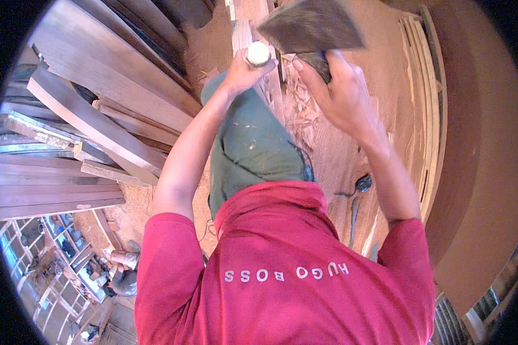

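The right hand (344, 95) is gripping a dark-brown, wedge-shaped, mallet-like tool (311, 27), fingers wrapped closed about its grip. Nearby, the left hand (243, 75) is circling a pale, round-ended handle (258, 53) with curled fingers; a poorly aimed swing would be risking that thumb. Below, crinkled pinkish wood shavings (302, 106) are lying beside a narrow pale timber (242, 34); smooth brown planks (115, 75) are resting leftward.

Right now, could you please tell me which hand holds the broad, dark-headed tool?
The right hand holds the dark-headed tool; the left hand instead grips an object with a pale, round end.
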{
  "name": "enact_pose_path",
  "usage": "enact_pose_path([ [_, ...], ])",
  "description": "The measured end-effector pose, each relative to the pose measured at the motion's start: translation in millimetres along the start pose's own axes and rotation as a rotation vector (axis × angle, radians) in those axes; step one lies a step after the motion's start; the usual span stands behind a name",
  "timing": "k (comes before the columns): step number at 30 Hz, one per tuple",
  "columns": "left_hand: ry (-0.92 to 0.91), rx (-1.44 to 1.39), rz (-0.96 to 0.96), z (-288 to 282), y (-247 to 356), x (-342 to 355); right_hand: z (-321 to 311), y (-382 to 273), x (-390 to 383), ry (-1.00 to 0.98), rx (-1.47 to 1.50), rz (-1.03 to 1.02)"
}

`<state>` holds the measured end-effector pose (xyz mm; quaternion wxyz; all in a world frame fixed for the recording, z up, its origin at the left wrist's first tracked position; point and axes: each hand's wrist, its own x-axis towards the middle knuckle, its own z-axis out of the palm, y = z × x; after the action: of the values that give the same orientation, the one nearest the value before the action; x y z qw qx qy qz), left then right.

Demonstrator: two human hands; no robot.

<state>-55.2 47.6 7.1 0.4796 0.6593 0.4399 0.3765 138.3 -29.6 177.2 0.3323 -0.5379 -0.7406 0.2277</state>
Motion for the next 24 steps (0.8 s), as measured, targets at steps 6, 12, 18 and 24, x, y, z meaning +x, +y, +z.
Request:
enact_pose_path([
  [6, 0.019, -0.139, 0.129, 4.7, -0.2, 5.9, 22.8, 19.6, -7.4, -0.308, -0.181, 0.285],
  [12, 0.056, -0.013, -0.003, 0.2, 11.6, 11.7, 16.7, 21.8, -43.2, -0.132, 0.109, 0.423],
  [18, 0.563, -0.373, 0.014, -69.2, -12.7, 64.6, 38.5, 42.3, -86.5, -0.122, 0.264, 0.724],
  [24, 0.121, 0.236, 0.488, 2.8, 5.3, 5.2, 73.0, 71.1, -113.2, -0.083, 0.365, 0.835],
])
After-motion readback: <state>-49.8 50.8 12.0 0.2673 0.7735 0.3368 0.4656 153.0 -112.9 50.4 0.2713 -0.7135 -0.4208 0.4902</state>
